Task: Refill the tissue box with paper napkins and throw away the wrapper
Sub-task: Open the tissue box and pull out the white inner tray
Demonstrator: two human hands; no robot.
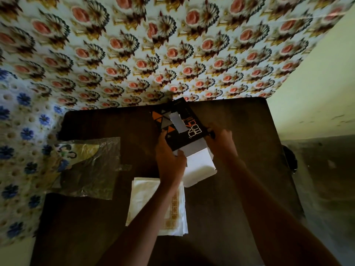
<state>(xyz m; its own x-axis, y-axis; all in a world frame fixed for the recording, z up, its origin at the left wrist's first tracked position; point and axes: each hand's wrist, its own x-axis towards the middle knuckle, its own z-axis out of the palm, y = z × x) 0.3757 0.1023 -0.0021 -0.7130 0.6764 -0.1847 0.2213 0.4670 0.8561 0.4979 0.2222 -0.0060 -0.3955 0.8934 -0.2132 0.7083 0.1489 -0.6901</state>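
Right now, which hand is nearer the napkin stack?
Left. The left hand grips the tissue box just above the napkin stack; the right hand holds the box's far side, farther off.

My left forearm (153, 204) hides the middle of the napkin stack (142, 198). I can't see inside the tissue box (184, 131); my 2 hands cover its near corners. The dark object (291, 160) past the table's right edge is too dim to identify.

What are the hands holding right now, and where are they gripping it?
Both hands hold the black tissue box at its near open end: the left hand on its left edge, the right hand on its right corner.
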